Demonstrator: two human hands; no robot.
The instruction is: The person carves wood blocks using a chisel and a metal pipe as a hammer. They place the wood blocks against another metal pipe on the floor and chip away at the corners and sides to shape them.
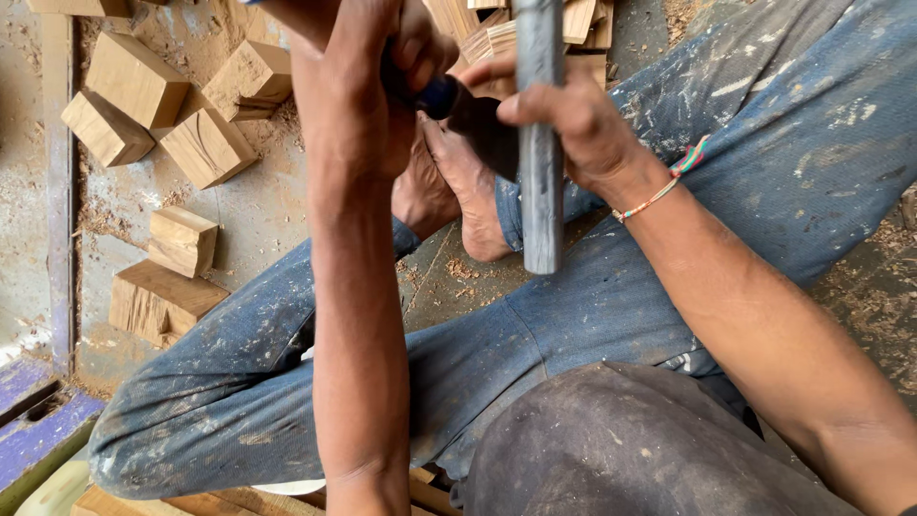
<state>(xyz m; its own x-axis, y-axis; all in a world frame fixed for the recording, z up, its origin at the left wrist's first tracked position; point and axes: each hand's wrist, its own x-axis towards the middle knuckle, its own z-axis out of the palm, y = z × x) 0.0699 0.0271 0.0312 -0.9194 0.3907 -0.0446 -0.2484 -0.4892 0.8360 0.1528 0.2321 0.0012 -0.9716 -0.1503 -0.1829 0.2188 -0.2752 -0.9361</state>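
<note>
We are gripping a dark blue-handled tool [441, 96] in closed left-hand fingers [368, 86] while right-hand fingers [564, 105] are clasping a grey metal bar [541, 172] at upper centre, probably mid-strike, with steady alignment needed next.

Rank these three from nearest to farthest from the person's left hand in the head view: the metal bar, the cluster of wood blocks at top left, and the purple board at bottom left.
1. Metal bar: just right of the left hand, gripped by the right hand.
2. Cluster of wood blocks: on the floor to the left.
3. Purple board: far off in the bottom left corner.
</note>
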